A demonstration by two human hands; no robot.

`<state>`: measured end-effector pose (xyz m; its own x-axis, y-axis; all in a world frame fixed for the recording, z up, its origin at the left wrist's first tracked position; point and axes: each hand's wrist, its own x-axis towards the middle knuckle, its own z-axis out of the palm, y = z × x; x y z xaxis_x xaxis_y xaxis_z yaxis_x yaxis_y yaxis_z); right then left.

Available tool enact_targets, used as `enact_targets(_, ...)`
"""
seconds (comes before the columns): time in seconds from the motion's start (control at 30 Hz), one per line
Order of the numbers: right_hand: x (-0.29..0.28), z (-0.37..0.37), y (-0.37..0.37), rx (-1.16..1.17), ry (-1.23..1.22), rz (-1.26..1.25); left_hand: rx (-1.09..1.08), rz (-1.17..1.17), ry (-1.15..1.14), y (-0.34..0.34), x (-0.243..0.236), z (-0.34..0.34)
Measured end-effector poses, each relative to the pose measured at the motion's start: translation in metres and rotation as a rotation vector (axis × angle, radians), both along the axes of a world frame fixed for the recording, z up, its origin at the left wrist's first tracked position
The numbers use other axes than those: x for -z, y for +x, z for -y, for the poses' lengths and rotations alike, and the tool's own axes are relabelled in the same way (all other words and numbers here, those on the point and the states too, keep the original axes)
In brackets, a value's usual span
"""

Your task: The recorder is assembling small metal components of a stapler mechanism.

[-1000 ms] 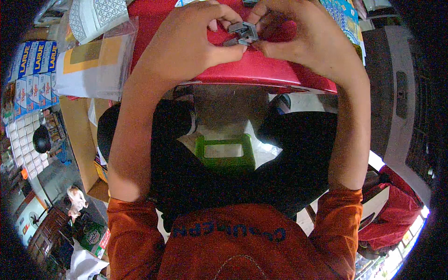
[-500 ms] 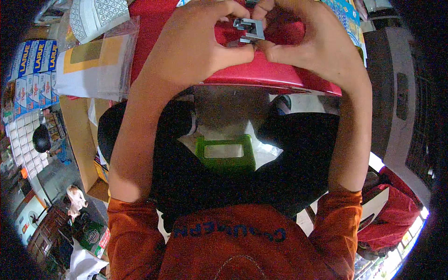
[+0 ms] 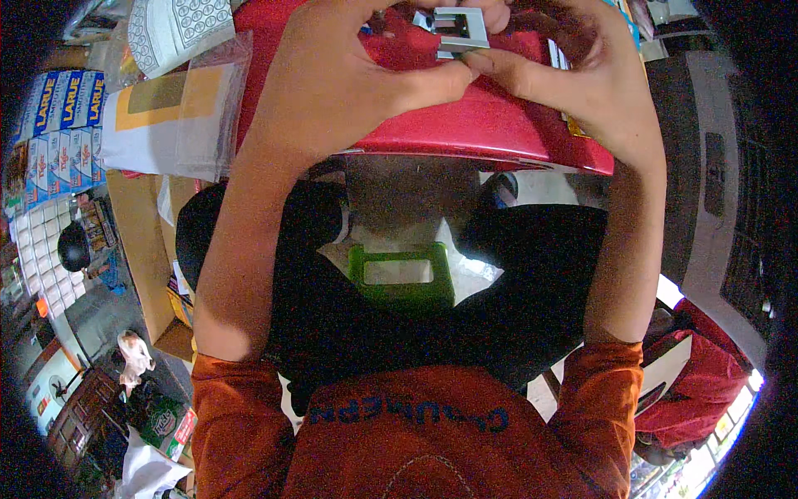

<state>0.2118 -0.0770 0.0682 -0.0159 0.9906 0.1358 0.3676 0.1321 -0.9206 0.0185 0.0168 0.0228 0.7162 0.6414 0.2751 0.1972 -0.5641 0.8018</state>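
Note:
A small grey square frame-like piece with openings [image 3: 477,29] is held over the red tabletop [image 3: 399,125] near the top edge of the view. My right hand [image 3: 573,79] pinches its right side, thumb at the lower corner and fingertips behind. My left hand [image 3: 341,91] curls around from the left, its thumb tip just below the piece, close to the right thumb. The left fingers reach the top edge of the view and are partly cut off, so their exact contact is hidden.
Left on the table lie a clear plastic sleeve with white and yellow card [image 3: 166,112] and a printed sheet [image 3: 179,29]. A cardboard box [image 3: 137,241] stands beside my left leg. Below the table is a green plastic stool [image 3: 407,291]. A dark grey case [image 3: 694,166] stands at right.
The grey piece has shifted slightly up and right and turned a little. My left thumb has slid right beneath it. The right hand's fingers have moved, uncovering printed paper under its palm.

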Motion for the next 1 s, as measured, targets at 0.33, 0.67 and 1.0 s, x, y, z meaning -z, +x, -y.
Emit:
enact_targets(0.33,0.032,-0.009,0.019,-0.052,0.213,-0.015,0.091,0.143,0.001,0.0,-0.002,-0.003)
enact_targets(0.67,0.005,0.004,0.006,-0.004,0.227,0.216,0.17,0.221,-0.043,0.0,0.03,-0.022)
enact_targets(1.0,0.007,0.003,0.01,-0.055,0.236,0.211,0.127,0.117,0.046,0.001,0.024,-0.022)
